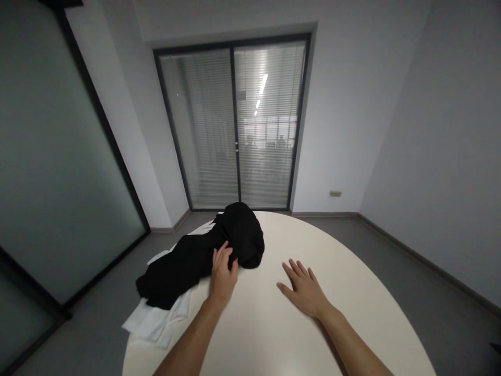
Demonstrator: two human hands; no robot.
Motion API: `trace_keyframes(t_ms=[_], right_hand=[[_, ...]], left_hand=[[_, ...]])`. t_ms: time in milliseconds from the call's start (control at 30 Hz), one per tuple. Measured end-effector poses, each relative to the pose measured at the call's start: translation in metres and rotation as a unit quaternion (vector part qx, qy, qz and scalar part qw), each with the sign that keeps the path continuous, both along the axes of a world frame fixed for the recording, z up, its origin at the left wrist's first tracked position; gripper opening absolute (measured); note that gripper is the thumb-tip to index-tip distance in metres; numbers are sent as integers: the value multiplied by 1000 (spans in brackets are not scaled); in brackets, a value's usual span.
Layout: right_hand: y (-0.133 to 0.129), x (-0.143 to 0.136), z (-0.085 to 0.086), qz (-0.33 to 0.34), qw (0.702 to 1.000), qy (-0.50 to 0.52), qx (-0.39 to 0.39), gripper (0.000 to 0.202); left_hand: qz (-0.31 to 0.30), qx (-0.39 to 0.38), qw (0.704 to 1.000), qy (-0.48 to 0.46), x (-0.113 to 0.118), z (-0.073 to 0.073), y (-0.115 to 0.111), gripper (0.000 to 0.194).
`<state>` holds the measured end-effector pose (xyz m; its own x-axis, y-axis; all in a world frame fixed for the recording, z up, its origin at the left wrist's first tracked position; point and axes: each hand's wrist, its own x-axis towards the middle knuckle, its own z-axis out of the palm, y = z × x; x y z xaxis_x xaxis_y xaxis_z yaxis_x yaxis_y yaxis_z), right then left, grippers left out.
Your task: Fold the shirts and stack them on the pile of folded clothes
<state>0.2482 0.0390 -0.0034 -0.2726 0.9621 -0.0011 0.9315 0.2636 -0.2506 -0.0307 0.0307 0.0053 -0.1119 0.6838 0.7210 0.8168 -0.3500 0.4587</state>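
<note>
A bunched black cloth [183, 261] stretches over the left side of the round table, with a rounded heap at its far right end. White cloth [156, 321] lies beneath it and shows along its edges. My left hand [224, 274] touches the black cloth near the heap, its fingers slightly bent and apart; no grip on the fabric is visible. To the right, my right hand [304, 288] is over the bare tabletop, palm down with fingers spread, holding nothing.
The white round table [352, 277] has its curved edge at the back and right. Beyond it stand glass doors with blinds [266, 156]. A frosted glass panel [66, 156] is at the left, and a wall socket [335, 194] is low on the back wall.
</note>
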Motion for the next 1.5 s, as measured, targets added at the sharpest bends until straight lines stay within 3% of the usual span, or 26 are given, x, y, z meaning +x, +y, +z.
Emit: trace_keyframes(t_ms=[67, 133, 233, 333, 467, 600, 700, 767, 867, 933, 1033, 1167, 1267, 1333, 1433, 1500], right_hand=[[0, 0, 1, -1, 1000, 1, -1, 81], [0, 0, 1, 0, 1000, 3, -1, 81], [-1, 1, 1, 0, 1000, 6, -1, 81], [0, 2, -1, 1, 1000, 9, -1, 81], [2, 2, -4, 3, 1000, 15, 5, 80], [2, 2, -5, 4, 1000, 23, 13, 79], [2, 2, -6, 3, 999, 33, 17, 77], [2, 4, -9, 2, 998, 48, 26, 76], [5, 7, -14, -1, 994, 98, 50, 66], [7, 9, -13, -7, 986, 147, 71, 56], [8, 6, -7, -12, 966, 233, 112, 49], [0, -9, 2, 23, 937, 327, 123, 48], [-5, -20, 4, 37, 937, 338, 83, 45], [-6, -21, 4, 25, 936, 345, 70, 40], [-1, -13, 6, -29, 921, 377, 93, 39], [3, -2, 7, -75, 910, 392, 113, 40]], left_hand=[[-60, -31, 996, 53, 11, 9, -11, 29], [-68, -59, 992, 87, 18, 19, -19, 29], [62, -52, 990, 114, 14, 27, -21, 39], [198, -81, 966, 142, -2, 22, -15, 55], [226, -153, 945, 180, -22, 6, -8, 53], [156, -96, 972, 150, -25, 6, -3, 42], [39, -34, 991, 127, -13, 15, -7, 49], [-58, -25, 988, 143, 1, 22, -15, 52], [-209, -75, 956, 193, 24, 29, -32, 52], [-276, -120, 928, 220, 38, 31, -42, 49], [-332, -165, 896, 246, 51, 30, -52, 38], [-401, -169, 856, 279, 61, 28, -59, 23], [-418, -171, 847, 279, 64, 33, -63, 22], [-394, -177, 864, 260, 63, 37, -64, 24], [-285, -195, 911, 224, 58, 41, -64, 34], [-222, -220, 924, 220, 55, 41, -63, 47]])
